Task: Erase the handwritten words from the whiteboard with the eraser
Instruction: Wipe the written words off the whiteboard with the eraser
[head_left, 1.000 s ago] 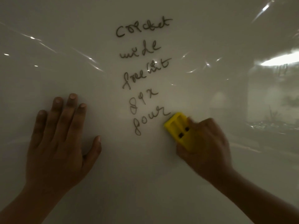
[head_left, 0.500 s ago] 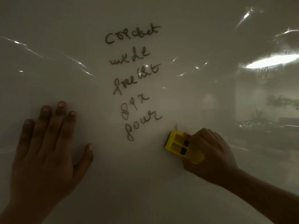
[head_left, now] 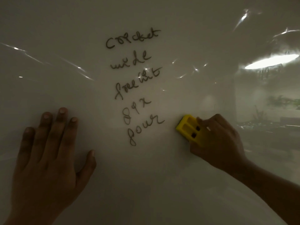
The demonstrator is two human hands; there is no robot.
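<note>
The whiteboard (head_left: pixel 146 184) fills the view, dim and glossy. Several handwritten words run down its middle in dark marker, from "cricket" (head_left: pixel 132 38) at the top to "four" (head_left: pixel 144 129) at the bottom. My right hand (head_left: pixel 217 140) grips a yellow eraser (head_left: pixel 189 128) and presses it on the board just right of the bottom word, a small gap apart from its last letter. My left hand (head_left: pixel 48 156) lies flat on the board at the lower left, fingers spread, holding nothing.
Glare from a ceiling light (head_left: pixel 271 61) and a reflection of a room with plants (head_left: pixel 282 103) cover the board's right side. Thin bright streaks cross the upper left of the board.
The eraser moved down and right away from the bottom word, then back up beside it. A small stray mark seen above the eraser half a second ago is gone. My left hand stayed flat.
</note>
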